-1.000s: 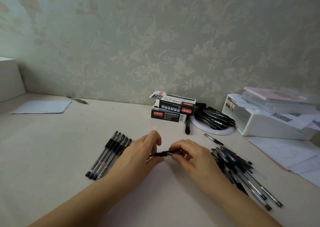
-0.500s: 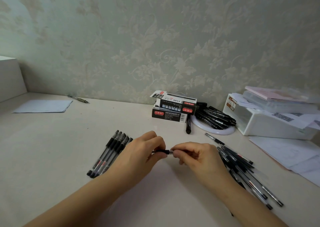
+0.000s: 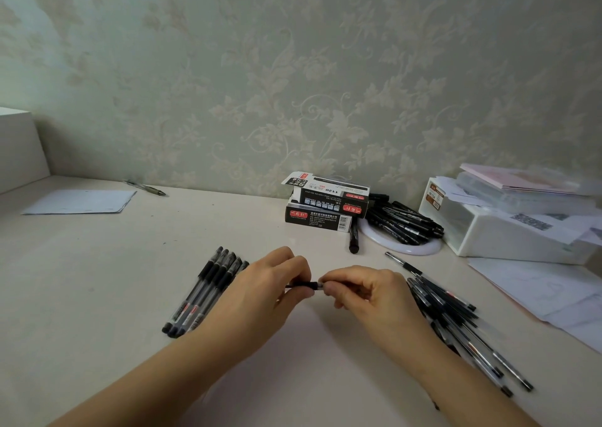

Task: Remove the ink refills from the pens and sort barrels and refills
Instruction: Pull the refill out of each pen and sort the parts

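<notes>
Left hand (image 3: 260, 291) pinched the black end of a pen (image 3: 304, 285) held level above the tabletop (image 3: 97, 280); right hand (image 3: 368, 293) pinched its other end, fingers curled. Left of the hands lay a neat row of pens (image 3: 208, 288), right of them a loose pile of pens (image 3: 456, 315).

Pale green floral-embossed wallpaper (image 3: 293, 68) rises directly behind a cream desk (image 3: 81, 280), its pattern softly lit, a white cabinet (image 3: 16, 146) at the desk's left end.
</notes>
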{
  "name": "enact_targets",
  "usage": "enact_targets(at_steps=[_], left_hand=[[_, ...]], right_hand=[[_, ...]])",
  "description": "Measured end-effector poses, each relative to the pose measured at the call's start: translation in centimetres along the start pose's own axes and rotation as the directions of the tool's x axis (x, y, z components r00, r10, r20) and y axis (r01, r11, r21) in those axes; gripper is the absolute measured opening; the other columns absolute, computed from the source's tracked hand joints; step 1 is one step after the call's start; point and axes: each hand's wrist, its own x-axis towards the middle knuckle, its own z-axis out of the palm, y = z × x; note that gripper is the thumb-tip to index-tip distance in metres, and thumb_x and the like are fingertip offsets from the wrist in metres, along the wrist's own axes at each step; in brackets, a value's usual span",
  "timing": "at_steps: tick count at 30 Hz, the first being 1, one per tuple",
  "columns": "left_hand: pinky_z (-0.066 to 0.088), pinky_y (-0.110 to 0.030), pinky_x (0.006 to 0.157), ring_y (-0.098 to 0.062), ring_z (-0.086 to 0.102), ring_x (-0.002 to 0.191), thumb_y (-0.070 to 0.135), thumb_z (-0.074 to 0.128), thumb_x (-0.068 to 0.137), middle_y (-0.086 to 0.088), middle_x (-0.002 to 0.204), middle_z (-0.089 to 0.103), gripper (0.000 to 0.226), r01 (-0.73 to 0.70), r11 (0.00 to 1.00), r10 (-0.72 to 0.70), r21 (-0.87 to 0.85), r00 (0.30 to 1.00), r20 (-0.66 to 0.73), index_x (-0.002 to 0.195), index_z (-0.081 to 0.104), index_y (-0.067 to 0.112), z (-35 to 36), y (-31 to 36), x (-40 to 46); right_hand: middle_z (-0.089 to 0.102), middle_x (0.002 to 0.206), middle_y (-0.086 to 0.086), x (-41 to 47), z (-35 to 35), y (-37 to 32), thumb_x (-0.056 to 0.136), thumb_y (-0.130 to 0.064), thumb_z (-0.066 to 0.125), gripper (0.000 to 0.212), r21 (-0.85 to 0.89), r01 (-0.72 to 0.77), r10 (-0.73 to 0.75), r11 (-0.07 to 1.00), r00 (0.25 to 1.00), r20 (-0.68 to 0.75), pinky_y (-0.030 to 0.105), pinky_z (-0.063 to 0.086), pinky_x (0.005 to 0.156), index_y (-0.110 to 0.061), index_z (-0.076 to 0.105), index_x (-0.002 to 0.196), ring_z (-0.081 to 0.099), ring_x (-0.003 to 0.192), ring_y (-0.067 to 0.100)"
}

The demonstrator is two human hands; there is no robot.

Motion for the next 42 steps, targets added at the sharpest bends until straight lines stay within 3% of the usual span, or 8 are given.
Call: enact_targets(at_steps=[5, 9, 13, 20, 25, 31, 36, 42], left_hand=[[0.047, -0.039, 0.062, -0.018, 0.053, 0.07, 0.032, 0.058, 0.091, 0.008, 0.086, 0.05, 0.01, 0.165, 0.978, -0.146, 0.126, 0.978, -0.15, 0.09, 0.059, 0.022, -0.8, -0.6, 0.2], [0.047, -0.036, 0.065, -0.022, 0.056, 0.075, 0.03, 0.054, 0.092, 0.004, 0.088, 0.056, 0.006, 0.504, 0.853, -0.446, 0.134, 0.839, -0.312, 0.092, 0.056, 0.024, -3.0, -3.7, -0.1], [0.045, -0.037, 0.07, -0.027, 0.055, 0.083, 0.024, 0.047, 0.095, -0.006, 0.098, 0.056, 0.015, 0.691, 0.701, -0.633, 0.178, 0.717, -0.292, 0.105, 0.056, 0.017, -4.2, -6.7, -0.5], [0.044, -0.037, 0.076, -0.03, 0.054, 0.089, 0.023, 0.04, 0.096, -0.008, 0.103, 0.049, 0.024, 0.747, 0.606, -0.733, 0.274, 0.658, -0.173, 0.108, 0.059, 0.015, -3.5, -7.9, -1.3], [0.044, -0.037, 0.075, -0.029, 0.052, 0.087, 0.028, 0.037, 0.099, -0.007, 0.103, 0.046, 0.029, 0.752, 0.586, -0.744, 0.301, 0.647, -0.167, 0.112, 0.059, 0.014, -3.4, -7.6, -0.8], [0.045, -0.04, 0.078, -0.031, 0.045, 0.108, 0.028, 0.044, 0.097, -0.009, 0.113, 0.048, 0.028, 0.669, 0.673, -0.616, 0.315, 0.743, -0.264, 0.12, 0.054, 0.017, -3.3, -5.3, -0.4], [0.043, -0.029, 0.071, -0.017, 0.051, 0.089, 0.026, 0.052, 0.094, 0.004, 0.099, 0.046, 0.021, 0.394, 0.884, -0.354, 0.25, 0.915, -0.192, 0.112, 0.059, 0.022, -1.9, -2.0, -0.1], [0.037, -0.013, 0.064, -0.002, 0.047, 0.075, 0.035, 0.053, 0.093, 0.016, 0.092, 0.043, 0.013, 0.206, 0.965, -0.205, 0.16, 0.979, -0.022, 0.103, 0.061, 0.032, 0.3, -0.1, -0.8]], right_hand=[[0.067, 0.097, -0.021, 0.0, 0.1, 0.6, 0.089, -0.028, 0.069, 0.028, -0.15, 0.016, -0.03, 0.989, 0.995, -0.092, 0.008, 0.047, 0.067, -0.036, 0.066, 0.116, 0.062, 0.08, 0.002], [0.065, 0.098, -0.019, -0.1, -0.5, 1.3, 0.09, -0.027, 0.068, 0.021, -0.288, 0.024, -0.058, 0.957, 0.992, -0.111, 0.014, 0.049, 0.069, -0.031, 0.068, 0.111, 0.06, 0.082, 0.0], [0.064, 0.097, -0.021, -0.1, -0.7, 1.7, 0.091, -0.028, 0.066, 0.017, -0.368, 0.044, -0.082, 0.929, 0.993, -0.089, 0.008, 0.044, 0.069, -0.03, 0.07, 0.107, 0.059, 0.086, -0.003], [0.063, 0.075, -0.015, 0.1, -1.5, 1.6, 0.087, -0.021, 0.07, 0.011, -0.441, 0.001, -0.099, 0.897, 0.975, -0.199, 0.012, 0.043, 0.06, -0.027, 0.07, 0.079, 0.058, 0.068, 0.007], [0.059, 0.068, -0.012, 0.1, -2.8, 1.5, 0.087, -0.03, 0.068, 0.012, -0.526, -0.168, 0.026, 0.834, 0.963, -0.267, 0.013, 0.039, 0.053, -0.026, 0.064, 0.076, 0.054, 0.06, 0.001], [0.057, 0.067, -0.01, -0.3, -4.3, 1.0, 0.082, -0.044, 0.069, 0.025, -0.641, -0.328, 0.228, 0.694, 0.945, -0.237, 0.026, 0.044, 0.055, -0.026, 0.054, 0.073, 0.056, 0.065, 0.006], [0.057, 0.071, -0.01, -0.6, -3.8, 0.6, 0.08, -0.047, 0.071, 0.027, -0.672, -0.317, 0.271, 0.67, 0.946, -0.176, 0.027, 0.043, 0.056, -0.026, 0.055, 0.075, 0.056, 0.069, 0.009], [0.063, 0.079, -0.01, -0.6, -2.8, 0.7, 0.086, -0.045, 0.063, 0.022, -0.687, -0.278, 0.247, 0.671, 0.958, -0.146, 0.028, 0.049, 0.065, -0.026, 0.057, 0.076, 0.061, 0.078, 0.012]])
